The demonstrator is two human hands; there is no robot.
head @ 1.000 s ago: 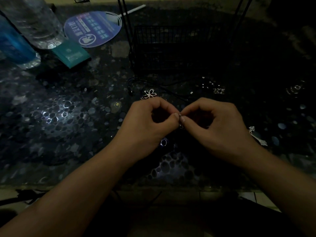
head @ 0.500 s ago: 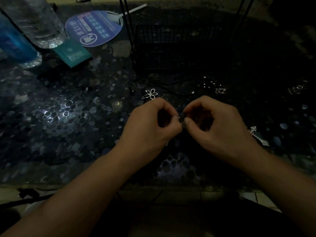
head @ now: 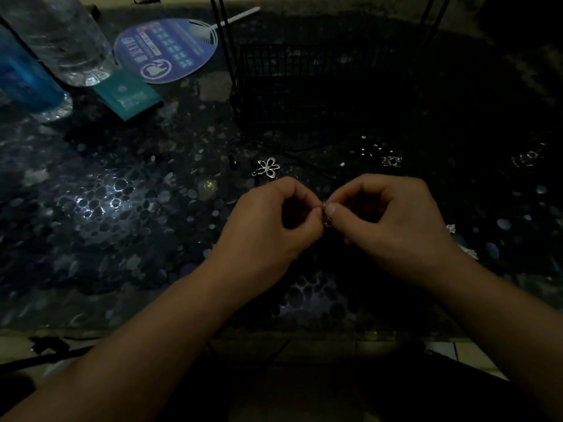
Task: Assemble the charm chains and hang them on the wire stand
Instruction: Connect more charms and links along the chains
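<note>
In dim light, my left hand (head: 268, 220) and my right hand (head: 393, 223) meet fingertip to fingertip over the dark pebble-patterned table. Both pinch a small silver charm (head: 326, 215) between thumb and forefinger; most of it is hidden by the fingers. A silver flower charm (head: 268, 167) lies just beyond my left hand, with a thin black cord (head: 304, 161) trailing near it. The black wire stand (head: 304, 83) rises behind, with a mesh basket at its base. More small silver charms (head: 391, 160) lie to the right.
Two plastic bottles (head: 58, 41) stand at the far left beside a teal card (head: 128, 94) and a round blue hand fan (head: 166, 50). Another charm (head: 451, 228) lies by my right wrist, and a ring-shaped piece (head: 525, 158) sits far right. The table's front edge (head: 152, 333) runs under my forearms.
Both hands stayed pressed together on the small charm, with only slight shifts of the fingertips. Nothing on the table has moved.
</note>
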